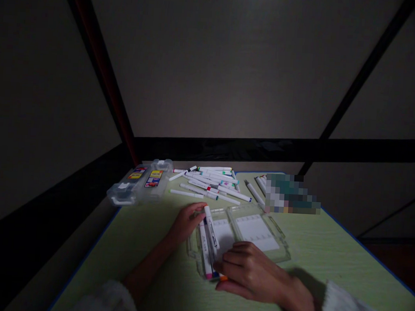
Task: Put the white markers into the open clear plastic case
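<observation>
Your left hand [186, 223] has thumb and forefinger pinching the far end of a white marker [211, 227]. Your right hand [253, 271] is curled, palm down, over the near end; its fingertips are partly hidden, so you cannot tell whether they grip anything. An orange end [224, 278] shows beneath them, its marker unclear.

The pinched marker's long axis runs from the case's far edge toward its near one, slanting slightly right as it comes toward you. It lies to the right of your left fingertips, which are nearer its far end, and beyond and left of your right hand. Just left of it, nearly parallel, another marker [205, 253] lies along the left half of the open clear case [286, 252]; the right half shows white paper [257, 232].

Beyond, loose markers [206, 181] lie heaped by the table's [327, 268] far edge, with a clear box [152, 185] at its far left corner.
</observation>
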`<state>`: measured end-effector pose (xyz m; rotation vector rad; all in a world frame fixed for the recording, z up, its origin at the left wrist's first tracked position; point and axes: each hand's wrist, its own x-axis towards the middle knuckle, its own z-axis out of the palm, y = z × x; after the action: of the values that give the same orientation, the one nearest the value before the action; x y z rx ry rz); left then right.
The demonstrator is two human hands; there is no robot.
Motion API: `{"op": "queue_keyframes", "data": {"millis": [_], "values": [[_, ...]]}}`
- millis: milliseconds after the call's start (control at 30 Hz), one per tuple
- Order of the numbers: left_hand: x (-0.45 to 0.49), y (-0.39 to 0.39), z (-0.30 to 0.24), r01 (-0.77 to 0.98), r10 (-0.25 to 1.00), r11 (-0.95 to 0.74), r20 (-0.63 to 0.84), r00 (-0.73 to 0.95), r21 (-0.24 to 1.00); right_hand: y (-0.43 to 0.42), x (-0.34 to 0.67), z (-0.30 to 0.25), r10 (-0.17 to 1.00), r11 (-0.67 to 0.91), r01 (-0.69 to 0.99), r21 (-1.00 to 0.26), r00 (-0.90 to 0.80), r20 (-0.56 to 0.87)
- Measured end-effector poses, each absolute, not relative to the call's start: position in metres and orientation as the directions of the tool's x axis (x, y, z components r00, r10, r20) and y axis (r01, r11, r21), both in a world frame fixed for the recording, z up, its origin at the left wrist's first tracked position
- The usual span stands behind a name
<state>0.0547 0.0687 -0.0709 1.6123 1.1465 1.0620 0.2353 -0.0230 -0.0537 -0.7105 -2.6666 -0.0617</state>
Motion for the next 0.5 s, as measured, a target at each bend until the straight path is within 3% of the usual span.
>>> {"op": "queue_keyframes", "data": {"millis": [500], "values": [[0.0557,0.071,-0.0786,0.205,0.964,-0.203,0.159,0.215,0.957,-0.0222,0.2378,-0.0552,0.511,0.853,0.514,-0.09,-0.79,0.338]]}}
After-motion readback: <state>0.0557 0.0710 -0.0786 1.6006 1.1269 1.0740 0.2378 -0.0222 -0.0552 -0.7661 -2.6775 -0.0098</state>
